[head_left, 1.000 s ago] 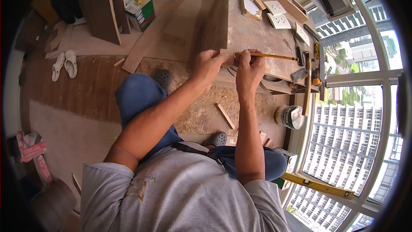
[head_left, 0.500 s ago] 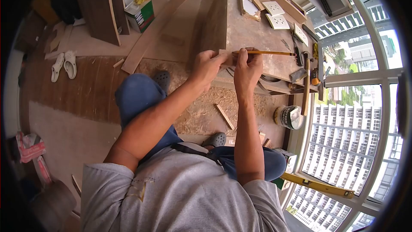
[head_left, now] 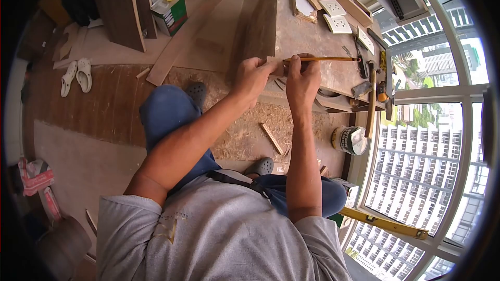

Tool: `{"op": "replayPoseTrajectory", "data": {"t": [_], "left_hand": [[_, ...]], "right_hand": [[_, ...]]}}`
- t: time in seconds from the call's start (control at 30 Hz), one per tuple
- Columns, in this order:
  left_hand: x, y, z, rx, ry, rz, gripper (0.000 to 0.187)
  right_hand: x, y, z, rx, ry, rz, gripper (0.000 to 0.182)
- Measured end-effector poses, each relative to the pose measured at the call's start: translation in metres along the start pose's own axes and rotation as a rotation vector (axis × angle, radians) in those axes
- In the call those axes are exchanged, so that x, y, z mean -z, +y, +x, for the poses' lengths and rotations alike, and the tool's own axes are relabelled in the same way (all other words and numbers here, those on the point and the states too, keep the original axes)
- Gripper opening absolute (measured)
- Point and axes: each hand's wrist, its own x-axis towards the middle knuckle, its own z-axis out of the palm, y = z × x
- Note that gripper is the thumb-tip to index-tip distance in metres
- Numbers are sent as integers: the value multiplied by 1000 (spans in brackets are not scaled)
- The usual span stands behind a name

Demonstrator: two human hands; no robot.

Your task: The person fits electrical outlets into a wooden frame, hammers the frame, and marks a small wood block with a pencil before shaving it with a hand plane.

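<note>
My left hand [head_left: 252, 79] is closed, thumb and fingers pinching a small flat wooden piece [head_left: 273, 63] at the near edge of the brown work surface [head_left: 307, 41]. My right hand [head_left: 303, 86] is closed around a yellow pencil [head_left: 333, 59] with a dark end. The pencil lies nearly level, one end pointing right over the work surface, the other at the wooden piece. Both hands are close together, and the fingers partly cover the piece.
White socket plates [head_left: 337, 24] lie on the work surface, with a hammer [head_left: 372, 101] at its right edge. Below are a tub [head_left: 350, 140] and a yellow spirit level [head_left: 385, 224] by the window. Wood shavings [head_left: 239, 138] and a loose strip [head_left: 272, 139] cover the floor.
The right hand and pencil have shifted up slightly, and the pencil lies a little more level. The left hand keeps its pinch on the wooden piece.
</note>
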Motion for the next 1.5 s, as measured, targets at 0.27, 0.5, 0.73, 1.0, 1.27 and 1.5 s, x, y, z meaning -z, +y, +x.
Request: {"op": "replayPoseTrajectory", "data": {"t": [0.27,0.5,0.73,1.0,1.27,1.5], "left_hand": [[-3,1,-1,-32,96,26,27],[1,-7,4,-66,85,17,27],[9,0,3,48,23,34,19],[19,7,-20,190,-38,-164,21],[22,-13,-32,381,-238,-241,27],[23,12,-32,280,-114,-190,24]], "right_hand": [[8,5,-13,-32,-25,18,20],[19,0,-26,-80,-72,-12,20],[65,-3,-31,-247,-132,211,19],[135,27,70,85,-297,-862,28],[166,35,102,26,-65,-808,39],[347,135,149,-174,337,-984,37]]}}
